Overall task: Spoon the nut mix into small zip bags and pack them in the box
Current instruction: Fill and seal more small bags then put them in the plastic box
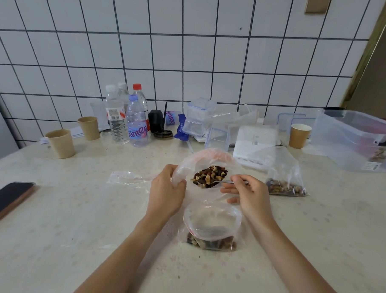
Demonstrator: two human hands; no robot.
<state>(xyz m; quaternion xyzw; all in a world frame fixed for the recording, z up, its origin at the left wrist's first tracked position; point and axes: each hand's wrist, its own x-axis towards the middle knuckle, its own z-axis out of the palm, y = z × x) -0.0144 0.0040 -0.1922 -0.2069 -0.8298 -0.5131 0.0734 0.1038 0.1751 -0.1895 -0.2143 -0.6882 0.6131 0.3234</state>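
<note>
Scooping nuts from the big bag

Left hand (166,189) grips the big bag (209,160); right hand (249,193) pinches one spoon (219,182); two filled small bags (213,227), maybe a third flat.

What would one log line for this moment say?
left hand: holds big bag open | right hand: spoon in nut mix | small bag: open, part-filled

One wide-angle camera sits on my head, looking forward and down. It is close over my table (51,217), facing a tiled wall (191,53).

Nut mix (210,176) in big bag (209,156), behind open zip bag (213,224); filled bag (284,183) right.
</note>
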